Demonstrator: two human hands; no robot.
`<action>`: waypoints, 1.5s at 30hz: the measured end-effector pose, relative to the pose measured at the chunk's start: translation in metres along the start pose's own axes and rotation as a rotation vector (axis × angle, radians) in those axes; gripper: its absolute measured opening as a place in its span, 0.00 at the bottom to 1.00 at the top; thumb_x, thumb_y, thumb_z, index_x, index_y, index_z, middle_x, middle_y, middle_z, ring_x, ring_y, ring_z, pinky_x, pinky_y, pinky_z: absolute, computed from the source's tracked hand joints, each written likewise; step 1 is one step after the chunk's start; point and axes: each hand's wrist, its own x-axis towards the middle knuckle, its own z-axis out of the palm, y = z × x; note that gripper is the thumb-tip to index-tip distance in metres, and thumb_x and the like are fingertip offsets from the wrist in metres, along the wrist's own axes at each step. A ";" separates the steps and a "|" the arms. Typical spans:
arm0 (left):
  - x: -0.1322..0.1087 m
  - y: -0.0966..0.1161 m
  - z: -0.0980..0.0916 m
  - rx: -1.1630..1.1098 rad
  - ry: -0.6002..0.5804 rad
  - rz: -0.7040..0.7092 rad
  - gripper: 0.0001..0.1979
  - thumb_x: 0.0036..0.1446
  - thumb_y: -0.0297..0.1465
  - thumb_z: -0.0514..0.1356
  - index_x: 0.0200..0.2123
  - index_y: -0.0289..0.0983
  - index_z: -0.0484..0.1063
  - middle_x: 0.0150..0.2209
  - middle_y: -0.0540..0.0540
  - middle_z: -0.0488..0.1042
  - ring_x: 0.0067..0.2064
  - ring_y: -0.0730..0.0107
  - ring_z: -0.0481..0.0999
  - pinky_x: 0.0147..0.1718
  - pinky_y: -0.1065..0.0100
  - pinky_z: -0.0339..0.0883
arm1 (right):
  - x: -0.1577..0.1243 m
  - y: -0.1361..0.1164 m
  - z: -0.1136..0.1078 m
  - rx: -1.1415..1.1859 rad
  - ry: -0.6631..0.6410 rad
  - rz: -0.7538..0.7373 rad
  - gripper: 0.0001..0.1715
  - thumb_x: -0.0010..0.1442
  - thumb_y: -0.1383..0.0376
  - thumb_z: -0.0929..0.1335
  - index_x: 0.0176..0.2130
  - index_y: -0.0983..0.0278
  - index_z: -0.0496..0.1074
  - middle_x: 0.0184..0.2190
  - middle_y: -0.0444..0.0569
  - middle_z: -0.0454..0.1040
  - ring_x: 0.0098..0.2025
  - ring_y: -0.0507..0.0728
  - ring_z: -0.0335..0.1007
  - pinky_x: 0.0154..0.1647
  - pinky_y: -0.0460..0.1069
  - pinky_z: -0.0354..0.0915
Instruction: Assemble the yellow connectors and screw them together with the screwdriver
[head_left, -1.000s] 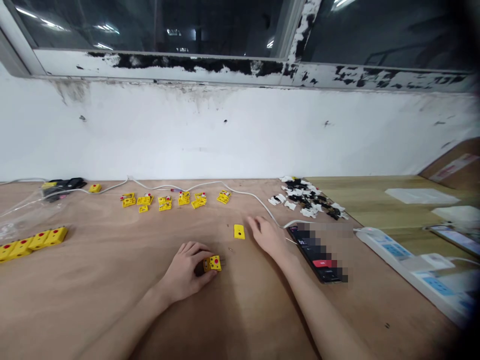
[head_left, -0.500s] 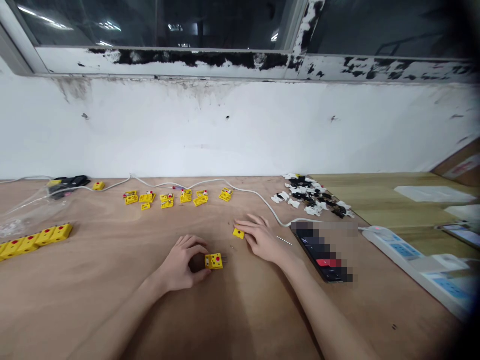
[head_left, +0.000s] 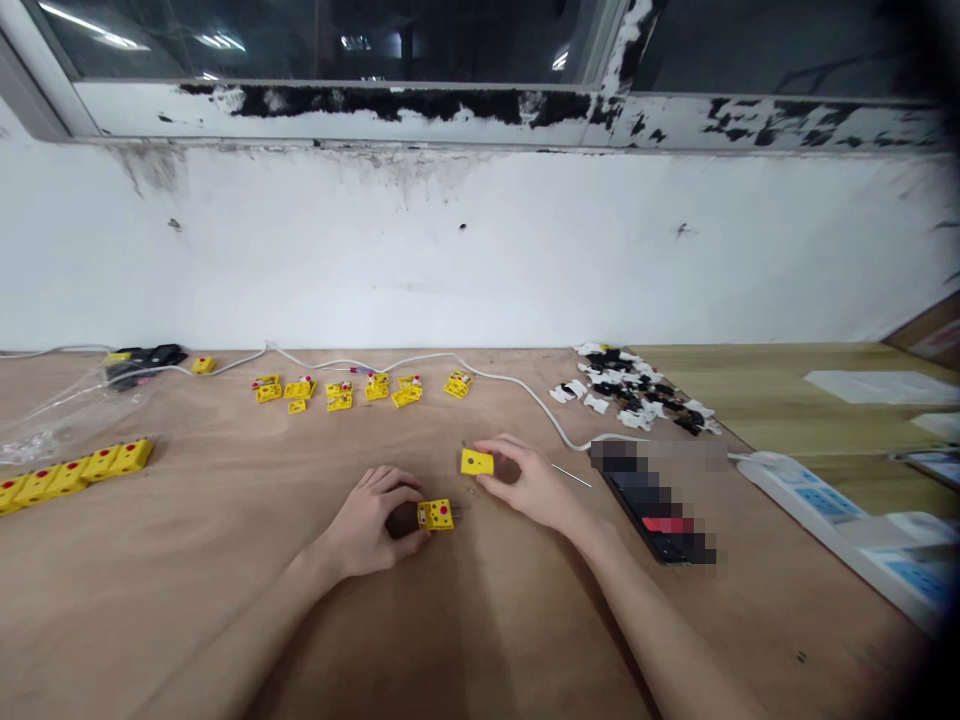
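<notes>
My left hand point(head_left: 375, 520) pinches a small yellow plug point(head_left: 437, 514) by its left end, thumb below and fingers above. The plug shows a red dot, an open inside at its left and metal pins pointing right. Above and to the right, my right hand point(head_left: 525, 482) grips a yellow plug cover point(head_left: 477, 462) with a small hole in its face, between thumb and fingers. The two parts are apart. On the table between the hands lies a tiny metal piece point(head_left: 472, 491), probably a screw. A thin metal rod point(head_left: 571, 475) lies just beyond my right hand.
Several opened yellow plugs point(head_left: 339, 397) lie in a row before a white cable point(head_left: 510, 382). Assembled yellow plugs point(head_left: 71, 476) line up at left. A black-and-white pile point(head_left: 637, 385) lies at the back right, near a phone point(head_left: 637, 500) and a power strip point(head_left: 810, 500).
My right hand has closed around the yellow cover, which now shows more of its face and sits slightly higher. My left hand keeps its hold on the plug. The view has shifted slightly.
</notes>
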 end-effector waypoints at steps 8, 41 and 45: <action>-0.002 0.007 0.003 -0.024 0.149 -0.049 0.23 0.58 0.36 0.64 0.57 0.42 0.68 0.50 0.42 0.75 0.50 0.58 0.74 0.50 0.56 0.69 | -0.007 -0.039 0.026 0.188 0.135 0.029 0.26 0.60 0.60 0.72 0.57 0.59 0.70 0.40 0.49 0.74 0.40 0.57 0.72 0.42 0.52 0.70; -0.002 0.007 0.004 0.089 -0.062 0.072 0.18 0.64 0.33 0.57 0.56 0.40 0.69 0.54 0.42 0.76 0.61 0.51 0.68 0.59 0.49 0.63 | -0.009 -0.050 0.043 -0.610 -0.218 0.039 0.30 0.73 0.55 0.58 0.29 0.62 0.77 0.29 0.50 0.80 0.32 0.58 0.76 0.28 0.50 0.52; 0.001 0.009 0.000 0.113 -0.049 0.085 0.16 0.64 0.34 0.58 0.54 0.40 0.71 0.52 0.41 0.75 0.56 0.54 0.71 0.56 0.52 0.64 | -0.006 -0.053 0.044 -0.565 -0.179 0.095 0.21 0.71 0.53 0.62 0.35 0.62 0.75 0.34 0.50 0.80 0.38 0.59 0.75 0.32 0.49 0.57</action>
